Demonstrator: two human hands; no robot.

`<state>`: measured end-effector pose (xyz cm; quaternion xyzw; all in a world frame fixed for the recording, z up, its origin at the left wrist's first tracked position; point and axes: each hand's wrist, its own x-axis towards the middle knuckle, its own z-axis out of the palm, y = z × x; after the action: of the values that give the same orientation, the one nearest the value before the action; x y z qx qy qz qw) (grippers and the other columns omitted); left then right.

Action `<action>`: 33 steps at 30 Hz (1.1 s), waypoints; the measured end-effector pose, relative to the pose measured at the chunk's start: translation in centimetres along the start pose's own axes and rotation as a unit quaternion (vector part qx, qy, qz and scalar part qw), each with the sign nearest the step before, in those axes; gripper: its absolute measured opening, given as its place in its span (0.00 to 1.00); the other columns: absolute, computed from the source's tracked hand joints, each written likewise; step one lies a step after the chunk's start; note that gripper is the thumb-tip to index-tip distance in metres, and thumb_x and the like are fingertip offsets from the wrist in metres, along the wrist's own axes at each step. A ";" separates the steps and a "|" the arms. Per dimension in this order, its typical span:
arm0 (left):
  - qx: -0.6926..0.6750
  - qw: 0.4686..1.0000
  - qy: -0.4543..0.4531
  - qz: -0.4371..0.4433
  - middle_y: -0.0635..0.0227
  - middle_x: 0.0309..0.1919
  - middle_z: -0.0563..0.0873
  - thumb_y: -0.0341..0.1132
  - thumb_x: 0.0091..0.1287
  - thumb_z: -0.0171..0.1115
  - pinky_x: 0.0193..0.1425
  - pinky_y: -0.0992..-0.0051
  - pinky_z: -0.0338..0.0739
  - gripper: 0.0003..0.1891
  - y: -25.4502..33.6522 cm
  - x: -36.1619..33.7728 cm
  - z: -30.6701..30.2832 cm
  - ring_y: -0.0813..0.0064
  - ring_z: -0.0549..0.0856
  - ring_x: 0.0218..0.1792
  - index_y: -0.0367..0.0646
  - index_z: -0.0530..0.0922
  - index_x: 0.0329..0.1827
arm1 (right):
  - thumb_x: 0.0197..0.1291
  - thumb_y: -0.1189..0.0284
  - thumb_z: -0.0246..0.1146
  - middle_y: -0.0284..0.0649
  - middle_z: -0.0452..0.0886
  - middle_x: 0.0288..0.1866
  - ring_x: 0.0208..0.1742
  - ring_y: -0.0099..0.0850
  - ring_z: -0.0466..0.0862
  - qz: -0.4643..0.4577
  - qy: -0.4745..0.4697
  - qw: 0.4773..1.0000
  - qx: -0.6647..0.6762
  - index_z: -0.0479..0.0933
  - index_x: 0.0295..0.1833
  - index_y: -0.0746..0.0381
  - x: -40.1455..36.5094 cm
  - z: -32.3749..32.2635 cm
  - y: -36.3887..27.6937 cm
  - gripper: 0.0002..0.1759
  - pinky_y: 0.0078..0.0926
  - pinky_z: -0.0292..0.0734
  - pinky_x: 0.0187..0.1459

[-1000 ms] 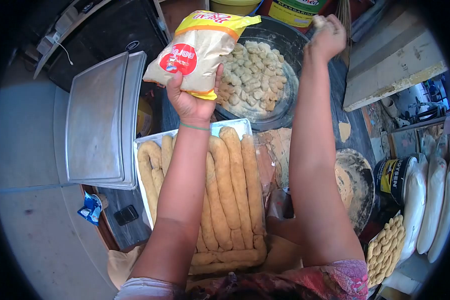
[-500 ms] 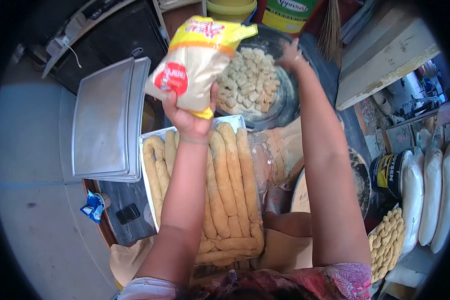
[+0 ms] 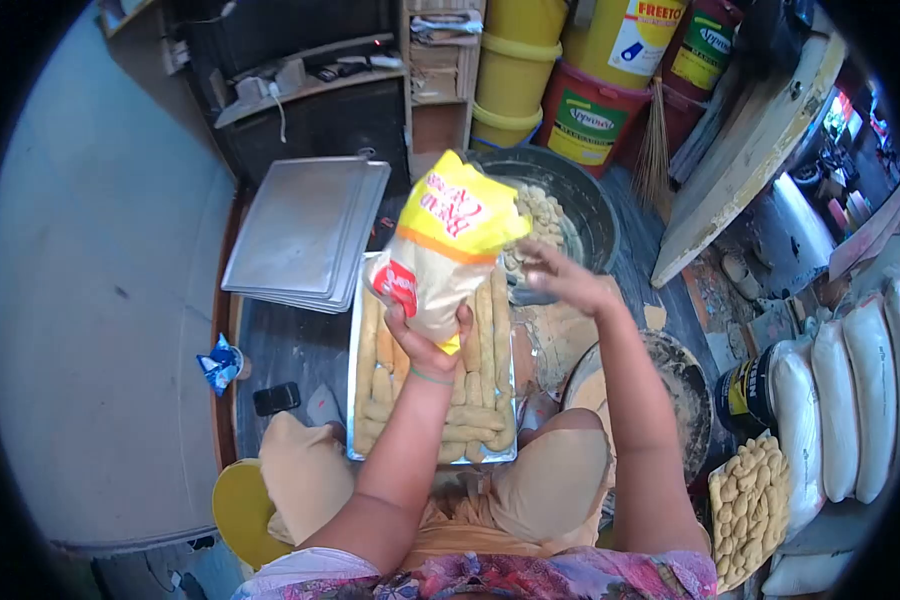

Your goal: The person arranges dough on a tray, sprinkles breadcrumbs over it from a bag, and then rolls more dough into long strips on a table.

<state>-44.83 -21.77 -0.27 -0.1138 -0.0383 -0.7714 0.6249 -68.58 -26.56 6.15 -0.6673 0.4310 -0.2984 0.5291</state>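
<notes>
My left hand [image 3: 425, 348] grips the lower end of a yellow-topped bag of bread crumbs [image 3: 448, 262], held up tilted over the tray. To the right of the bag's top, my right hand [image 3: 570, 282] is raised with its fingers apart and holds nothing. Behind it sits a large dark basin [image 3: 598, 212] with many pale dough pieces [image 3: 540, 212] in it, partly hidden by the bag and hand. Under my left arm, long crumb-coated dough rolls [image 3: 460, 433] lie in a metal tray [image 3: 354, 350].
Stacked baking sheets [image 3: 295, 225] lie to the left, with a phone [image 3: 276, 399] on the floor nearby. A round pan [image 3: 685, 375] stands at my right knee. Beyond it are a tray of shaped dough pieces [image 3: 750, 500] and white sacks [image 3: 838, 410]. Margarine buckets [image 3: 582, 118] line the back.
My right hand has pulled back from the basin toward the bag. The bag has come lower and closer over the tray. My view has tilted up, showing more buckets and shelves.
</notes>
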 end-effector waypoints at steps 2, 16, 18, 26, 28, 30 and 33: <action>-0.018 0.999 -0.033 -0.004 0.71 0.63 0.77 0.51 0.52 0.68 0.47 0.57 0.86 0.39 -0.5 -2.4 0.9 0.61 0.80 0.59 0.59 0.67 0.69 | 0.49 0.45 0.71 0.47 0.57 0.76 0.74 0.42 0.63 -0.061 -0.009 0.992 0.106 0.48 0.77 0.61 -2.2 4.4 -3.7 0.59 0.41 0.60 0.71; 0.052 0.981 0.087 -0.164 0.63 0.57 0.81 0.56 0.58 0.66 0.38 0.67 0.83 0.35 0.0 -15.7 -1.5 0.60 0.82 0.54 0.52 0.69 0.67 | 0.40 0.49 0.79 0.41 0.71 0.67 0.67 0.36 0.73 -0.145 0.069 0.890 0.427 0.60 0.71 0.63 -7.8 18.8 0.3 0.56 0.39 0.69 0.67; 0.041 0.973 0.099 -0.203 0.62 0.55 0.81 0.59 0.63 0.62 0.37 0.67 0.81 0.33 0.1 -16.3 -2.8 0.60 0.82 0.53 0.51 0.69 0.66 | 0.40 0.50 0.79 0.41 0.71 0.67 0.66 0.36 0.73 -0.139 0.075 0.897 0.414 0.60 0.71 0.63 -7.9 18.8 0.5 0.56 0.38 0.69 0.66; 0.139 0.970 0.049 -0.192 0.63 0.55 0.81 0.56 0.64 0.63 0.39 0.62 0.80 0.32 1.4 -16.7 -5.3 0.60 0.82 0.51 0.49 0.68 0.67 | 0.42 0.54 0.79 0.41 0.73 0.66 0.64 0.34 0.75 -0.129 0.032 0.918 0.375 0.59 0.71 0.64 -7.5 18.2 0.8 0.55 0.34 0.71 0.64; 0.162 0.969 0.046 -0.179 0.64 0.56 0.80 0.54 0.62 0.66 0.42 0.60 0.81 0.33 1.3 -16.6 -5.6 0.61 0.82 0.52 0.50 0.68 0.66 | 0.42 0.55 0.79 0.41 0.73 0.65 0.64 0.33 0.75 -0.136 0.056 0.922 0.357 0.58 0.72 0.65 -7.9 18.4 -0.2 0.55 0.33 0.71 0.64; 0.182 0.967 0.061 -0.168 0.65 0.55 0.80 0.52 0.58 0.71 0.46 0.58 0.80 0.34 1.1 -16.2 -6.0 0.62 0.82 0.52 0.52 0.69 0.66 | 0.42 0.58 0.79 0.41 0.72 0.65 0.64 0.32 0.74 -0.151 0.072 0.926 0.338 0.55 0.73 0.65 -8.3 18.4 -1.2 0.56 0.32 0.70 0.65; 0.208 0.964 0.056 -0.156 0.66 0.58 0.79 0.44 0.54 0.76 0.51 0.56 0.80 0.37 1.0 -15.6 -6.5 0.63 0.80 0.56 0.52 0.68 0.67 | 0.44 0.63 0.79 0.42 0.70 0.66 0.66 0.31 0.72 -0.181 0.085 0.930 0.308 0.51 0.76 0.64 -8.9 18.0 -2.5 0.58 0.31 0.68 0.66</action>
<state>-41.68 -8.36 -10.19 0.0700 -0.1802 -0.8395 0.5078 -56.55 -10.38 4.35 -0.5101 0.2334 -0.5626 0.6073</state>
